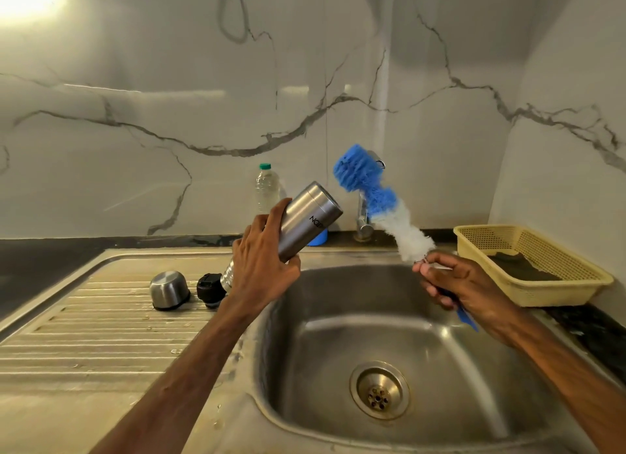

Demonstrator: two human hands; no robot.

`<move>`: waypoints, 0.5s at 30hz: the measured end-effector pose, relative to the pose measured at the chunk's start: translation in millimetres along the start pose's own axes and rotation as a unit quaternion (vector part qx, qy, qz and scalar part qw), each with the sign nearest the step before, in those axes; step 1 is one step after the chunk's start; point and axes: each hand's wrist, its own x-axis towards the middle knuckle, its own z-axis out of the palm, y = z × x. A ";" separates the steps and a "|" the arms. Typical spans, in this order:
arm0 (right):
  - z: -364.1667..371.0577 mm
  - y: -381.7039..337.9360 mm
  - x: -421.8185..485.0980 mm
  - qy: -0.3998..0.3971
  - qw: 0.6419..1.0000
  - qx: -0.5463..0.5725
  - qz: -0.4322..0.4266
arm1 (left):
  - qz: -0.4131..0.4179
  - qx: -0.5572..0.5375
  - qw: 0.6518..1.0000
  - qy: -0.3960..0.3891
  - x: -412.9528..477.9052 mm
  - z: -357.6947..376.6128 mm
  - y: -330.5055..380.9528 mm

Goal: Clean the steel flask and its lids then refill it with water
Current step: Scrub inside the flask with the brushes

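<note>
My left hand point(261, 267) grips the steel flask point(306, 221) around its middle and holds it tilted, base up and to the right, neck down over the drainboard beside the sink. My right hand point(464, 284) holds a bottle brush point(376, 199) by its blue handle above the sink basin; its blue and white bristles point up and left, apart from the flask. On the drainboard the steel cup lid point(169, 289) rests upside down, and the black inner lid point(210, 287) sits right next to it.
The steel sink point(338, 335) with its drain point(379, 391) lies below my hands. The tap point(364, 216) stands behind the brush. A clear plastic bottle point(266, 189) with a green cap and something blue point(318, 238) are at the wall. A yellow basket point(528, 264) holds a dark scrubber at right.
</note>
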 end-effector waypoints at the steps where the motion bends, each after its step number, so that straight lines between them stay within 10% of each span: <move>1: -0.1 -0.1 -1.4 -0.001 1.000 -0.011 0.008 | -0.001 -0.002 1.000 0.001 0.5 -0.1 0.2; 15: 23.8 6.2 6.6 0.135 0.985 -0.107 0.020 | 0.029 -0.042 0.999 0.001 -2.8 -0.2 13.3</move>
